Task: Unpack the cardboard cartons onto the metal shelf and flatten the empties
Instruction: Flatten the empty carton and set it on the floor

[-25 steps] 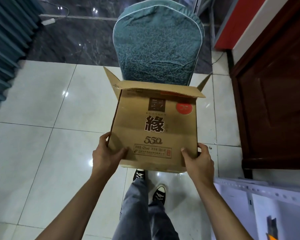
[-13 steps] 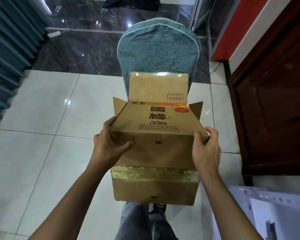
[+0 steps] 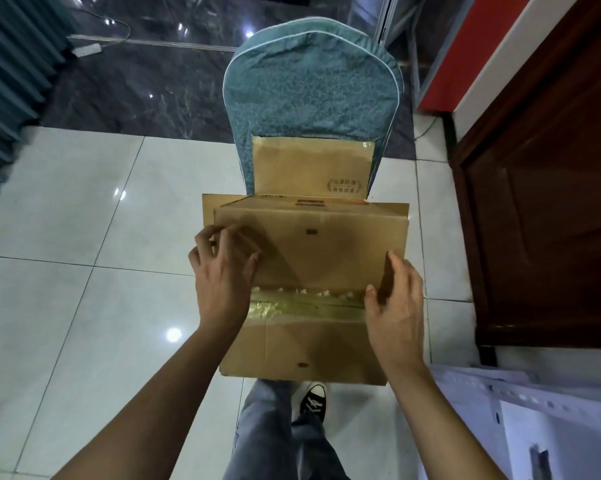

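- Left hand [image 3: 222,271] on the left part of the carton's [image 3: 312,244] upward-facing panel, fingers bent, tips touching cardboard; real grip or not, cannot tell.
- Carton between both hands, just before the teal chair [image 3: 312,81], yellow tape [image 3: 306,306] across its seam, far flap upright against the chair back; inside hidden.
- Right hand [image 3: 396,299] clamped on the carton's right edge, thumb on the face.
- White shelf frame [image 3: 520,396] lower right, apart from the carton.

Dim overhead light glares off glossy floor tiles [image 3: 174,336], edges bowed
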A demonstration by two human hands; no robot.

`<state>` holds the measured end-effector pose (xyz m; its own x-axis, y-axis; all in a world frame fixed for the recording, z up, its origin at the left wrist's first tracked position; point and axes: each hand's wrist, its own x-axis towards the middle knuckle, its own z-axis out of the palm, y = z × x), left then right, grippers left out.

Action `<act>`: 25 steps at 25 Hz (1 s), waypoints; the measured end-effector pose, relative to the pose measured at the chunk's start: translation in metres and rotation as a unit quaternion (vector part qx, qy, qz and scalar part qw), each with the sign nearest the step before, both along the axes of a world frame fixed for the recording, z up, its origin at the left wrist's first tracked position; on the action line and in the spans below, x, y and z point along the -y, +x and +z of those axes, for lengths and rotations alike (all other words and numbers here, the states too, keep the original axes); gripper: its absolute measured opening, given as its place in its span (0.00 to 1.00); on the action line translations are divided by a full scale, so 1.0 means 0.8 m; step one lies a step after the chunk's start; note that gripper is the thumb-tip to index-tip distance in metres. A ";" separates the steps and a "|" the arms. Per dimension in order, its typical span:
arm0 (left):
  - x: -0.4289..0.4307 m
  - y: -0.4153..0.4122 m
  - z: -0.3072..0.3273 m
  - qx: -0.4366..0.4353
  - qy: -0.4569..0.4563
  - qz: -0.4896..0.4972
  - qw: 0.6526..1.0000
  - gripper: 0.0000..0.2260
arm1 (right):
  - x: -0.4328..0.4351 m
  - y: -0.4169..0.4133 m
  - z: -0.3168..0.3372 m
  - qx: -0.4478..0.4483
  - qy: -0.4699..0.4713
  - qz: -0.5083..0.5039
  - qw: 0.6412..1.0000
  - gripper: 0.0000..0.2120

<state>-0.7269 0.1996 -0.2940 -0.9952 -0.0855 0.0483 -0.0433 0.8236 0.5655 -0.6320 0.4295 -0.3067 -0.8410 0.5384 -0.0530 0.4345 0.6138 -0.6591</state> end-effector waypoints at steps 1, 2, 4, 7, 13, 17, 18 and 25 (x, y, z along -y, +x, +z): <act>0.002 0.000 -0.009 0.010 -0.029 -0.032 0.999 0.26 | -0.004 -0.003 -0.007 0.024 0.019 0.016 0.999 0.29; 0.005 0.001 -0.021 0.029 -0.056 -0.057 0.996 0.27 | -0.008 -0.007 -0.012 0.048 0.029 0.029 0.998 0.29; 0.007 0.007 -0.038 0.094 -0.088 -0.090 0.988 0.29 | -0.012 -0.016 -0.021 0.096 0.014 0.053 0.994 0.29; 0.004 0.015 -0.054 0.180 -0.113 -0.130 0.968 0.30 | -0.011 -0.027 -0.031 0.157 0.017 0.099 0.982 0.30; -0.006 0.016 -0.051 0.190 -0.140 -0.134 0.962 0.27 | -0.013 -0.028 -0.034 0.158 0.026 0.089 0.983 0.29; -0.027 0.017 -0.038 0.166 -0.139 -0.198 0.956 0.20 | -0.014 -0.027 -0.026 0.128 0.015 0.071 0.989 0.28; -0.035 0.018 -0.036 0.163 -0.146 -0.226 0.949 0.20 | -0.014 -0.026 -0.022 0.118 0.012 0.066 0.991 0.28; -0.085 0.012 -0.004 0.142 -0.127 -0.331 0.924 0.18 | -0.016 -0.012 0.001 0.085 0.004 -0.008 0.996 0.25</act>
